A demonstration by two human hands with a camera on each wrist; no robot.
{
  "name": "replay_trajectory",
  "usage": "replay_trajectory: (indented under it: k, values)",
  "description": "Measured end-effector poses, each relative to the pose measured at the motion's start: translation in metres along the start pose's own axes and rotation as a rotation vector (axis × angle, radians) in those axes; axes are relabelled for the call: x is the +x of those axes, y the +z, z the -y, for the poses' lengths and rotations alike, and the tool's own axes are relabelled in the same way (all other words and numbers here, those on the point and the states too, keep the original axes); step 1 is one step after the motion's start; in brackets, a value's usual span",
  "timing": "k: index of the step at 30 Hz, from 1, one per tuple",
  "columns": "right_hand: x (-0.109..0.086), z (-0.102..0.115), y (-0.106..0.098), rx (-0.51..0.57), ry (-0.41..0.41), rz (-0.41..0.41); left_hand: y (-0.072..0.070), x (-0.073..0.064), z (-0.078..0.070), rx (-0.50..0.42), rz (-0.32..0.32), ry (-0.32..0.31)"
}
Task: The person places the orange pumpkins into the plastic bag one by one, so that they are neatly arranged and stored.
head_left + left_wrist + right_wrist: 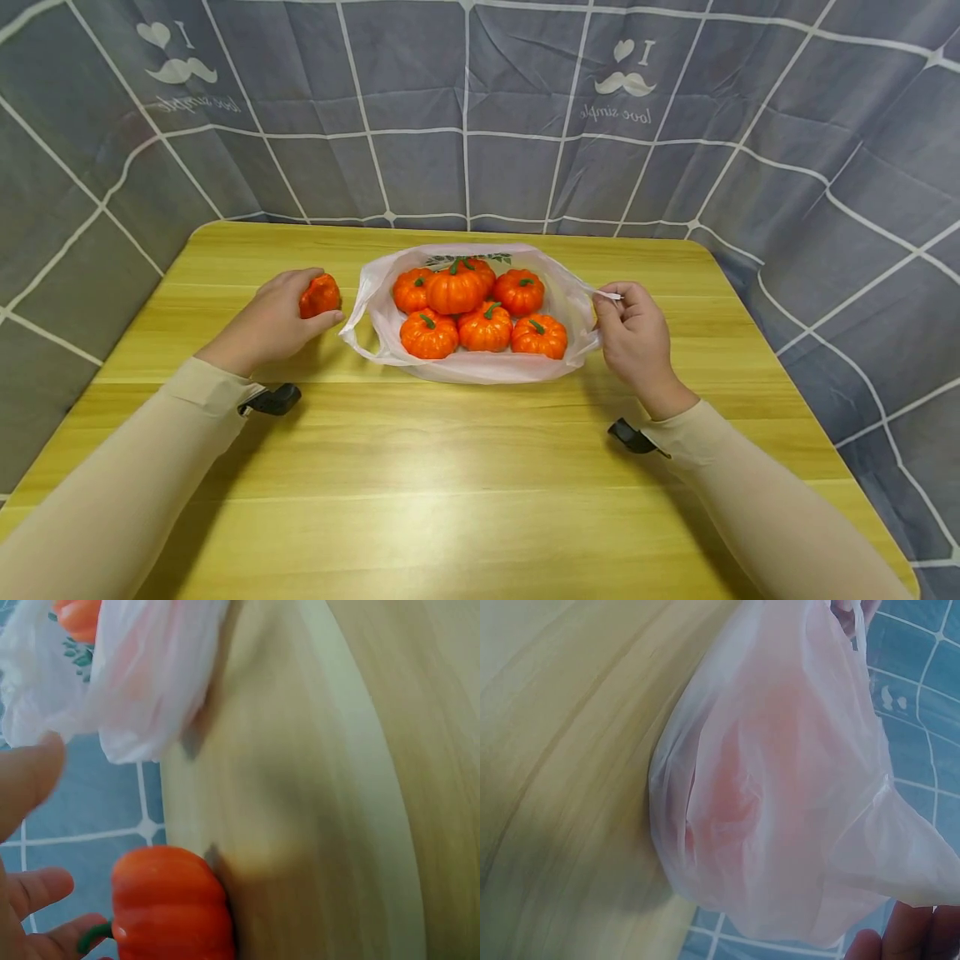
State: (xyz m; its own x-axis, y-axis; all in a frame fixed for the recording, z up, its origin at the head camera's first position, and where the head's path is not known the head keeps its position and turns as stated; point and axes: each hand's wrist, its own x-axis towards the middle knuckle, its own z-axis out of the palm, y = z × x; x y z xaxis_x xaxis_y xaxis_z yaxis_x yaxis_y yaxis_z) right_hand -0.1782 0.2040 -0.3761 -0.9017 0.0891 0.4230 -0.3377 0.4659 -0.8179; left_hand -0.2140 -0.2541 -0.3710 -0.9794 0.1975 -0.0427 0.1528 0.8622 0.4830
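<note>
A thin white plastic bag sits spread on the table with its mouth wide. Several small orange pumpkins with green stems lie inside it. My right hand pinches the bag's right handle between thumb and fingers and draws it outward. To the left of the bag, my left hand is over one more orange pumpkin, outside the bag. In the left wrist view this pumpkin stands stem up on the table; the fingertips are right at its stem and the thumb is well apart from it. The bag's left handle hangs loose.
The wood-grain table has rounded far corners. Grey cloth with a white grid hangs behind it and along both sides. A black wrist device sits at the left cuff, and another at the right.
</note>
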Motion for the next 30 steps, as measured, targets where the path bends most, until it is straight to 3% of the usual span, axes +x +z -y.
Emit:
replay_trajectory:
  k: [8, 13, 30]
  values:
    - [-0.001, 0.000, 0.000, 0.024, 0.008, 0.005, 0.000, 0.005, 0.016, 0.029, 0.024, -0.036]
    - [-0.002, -0.001, 0.001, 0.030, 0.000, 0.004, -0.001, 0.006, 0.021, 0.035, -0.005, -0.040]
    - [-0.004, 0.000, 0.005, 0.045, 0.026, 0.009, -0.003, 0.013, 0.025, 0.008, 0.001, -0.085]
